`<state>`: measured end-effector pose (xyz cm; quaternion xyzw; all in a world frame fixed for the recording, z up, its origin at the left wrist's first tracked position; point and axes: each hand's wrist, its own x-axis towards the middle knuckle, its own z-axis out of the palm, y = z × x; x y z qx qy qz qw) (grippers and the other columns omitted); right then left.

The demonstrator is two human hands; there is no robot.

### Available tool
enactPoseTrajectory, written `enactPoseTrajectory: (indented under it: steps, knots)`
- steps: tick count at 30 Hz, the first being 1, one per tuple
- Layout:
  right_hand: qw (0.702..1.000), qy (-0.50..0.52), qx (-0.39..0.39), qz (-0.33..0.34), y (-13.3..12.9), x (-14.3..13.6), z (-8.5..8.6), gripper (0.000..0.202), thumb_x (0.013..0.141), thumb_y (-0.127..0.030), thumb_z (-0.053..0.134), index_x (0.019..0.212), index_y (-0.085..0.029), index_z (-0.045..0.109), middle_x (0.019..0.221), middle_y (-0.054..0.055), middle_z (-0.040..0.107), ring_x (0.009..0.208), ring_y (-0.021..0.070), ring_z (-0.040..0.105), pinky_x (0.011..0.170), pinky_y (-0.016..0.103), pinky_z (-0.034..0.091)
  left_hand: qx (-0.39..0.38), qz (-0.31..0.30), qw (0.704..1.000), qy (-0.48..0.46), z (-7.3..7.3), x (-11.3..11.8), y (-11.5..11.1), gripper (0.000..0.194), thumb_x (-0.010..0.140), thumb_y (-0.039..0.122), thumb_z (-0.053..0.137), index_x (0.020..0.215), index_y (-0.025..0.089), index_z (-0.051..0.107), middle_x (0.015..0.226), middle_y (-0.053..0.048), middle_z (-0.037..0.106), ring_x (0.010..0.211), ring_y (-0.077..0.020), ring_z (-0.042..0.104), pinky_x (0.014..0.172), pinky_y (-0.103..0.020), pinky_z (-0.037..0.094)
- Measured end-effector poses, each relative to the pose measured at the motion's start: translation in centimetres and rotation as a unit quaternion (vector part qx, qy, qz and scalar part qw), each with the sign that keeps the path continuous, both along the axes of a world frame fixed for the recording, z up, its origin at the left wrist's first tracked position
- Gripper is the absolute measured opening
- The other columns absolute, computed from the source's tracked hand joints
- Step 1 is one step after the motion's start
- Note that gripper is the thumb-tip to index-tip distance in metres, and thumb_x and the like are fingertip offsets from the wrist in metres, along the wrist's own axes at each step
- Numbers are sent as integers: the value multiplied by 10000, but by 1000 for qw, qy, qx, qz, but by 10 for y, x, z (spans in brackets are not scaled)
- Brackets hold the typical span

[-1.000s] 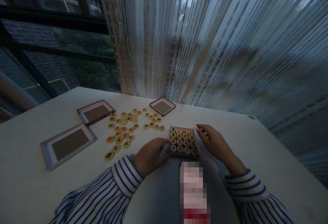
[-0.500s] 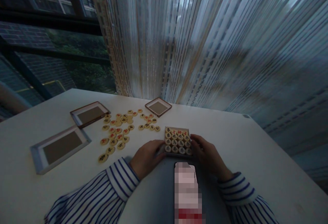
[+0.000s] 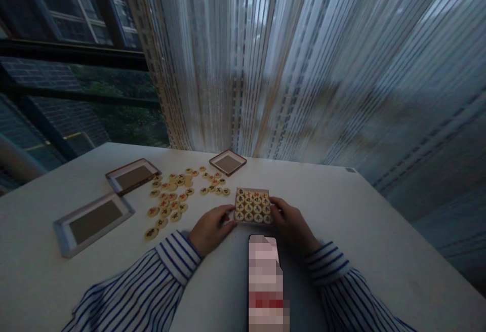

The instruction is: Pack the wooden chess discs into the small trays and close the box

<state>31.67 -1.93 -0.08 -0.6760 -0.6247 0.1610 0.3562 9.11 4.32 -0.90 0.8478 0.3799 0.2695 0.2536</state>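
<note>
A small square box packed with rows of round Chinese chess pieces is on the white table, between both hands. My left hand grips its left side with thumb and fingers. On the right side, my right hand holds the box edge, its fingers curled along it. The undersides of the fingers are partly hidden. Loose round pieces with red and black characters lie scattered to the left of the box, mostly flat.
Two open trays lie at the left. A smaller lid or tray sits near the back edge. A phone with a blurred screen lies in front of the box. Behind the table hang string curtains.
The view has shifted, so box, phone and hands appear slightly further left. Both hands stay on the box sides, and the loose pieces look unchanged.
</note>
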Motion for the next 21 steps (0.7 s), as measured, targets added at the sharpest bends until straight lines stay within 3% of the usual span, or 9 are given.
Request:
enactPoseTrajectory:
  steps: [5, 9, 21]
  knots:
    - [1000, 23, 10, 0, -1, -1, 3, 338, 834, -255, 386, 1107, -144, 553, 978, 92, 676, 843, 176, 643, 737, 287, 506, -15, 18, 1000, -19, -2, -2, -2, 408, 750, 362, 554, 1100, 153, 548, 769, -26, 651, 602, -130, 567, 590, -250, 464]
    - [999, 22, 26, -9, 0, -1, 1, 305, 827, -225, 399, 1072, -159, 569, 979, 84, 675, 813, 164, 639, 729, 290, 504, -17, 40, 998, -44, -1, -3, -6, 368, 790, 369, 494, 1071, 142, 562, 758, -34, 655, 643, -135, 588, 629, -257, 479]
    - [998, 3, 65, -17, -1, 3, -1, 330, 822, -264, 396, 1050, -114, 582, 995, 124, 643, 871, 187, 602, 782, 344, 479, 83, 67, 994, -6, -2, -6, -24, 306, 828, 298, 435, 1018, 128, 604, 913, -103, 673, 828, -176, 624, 752, -312, 506]
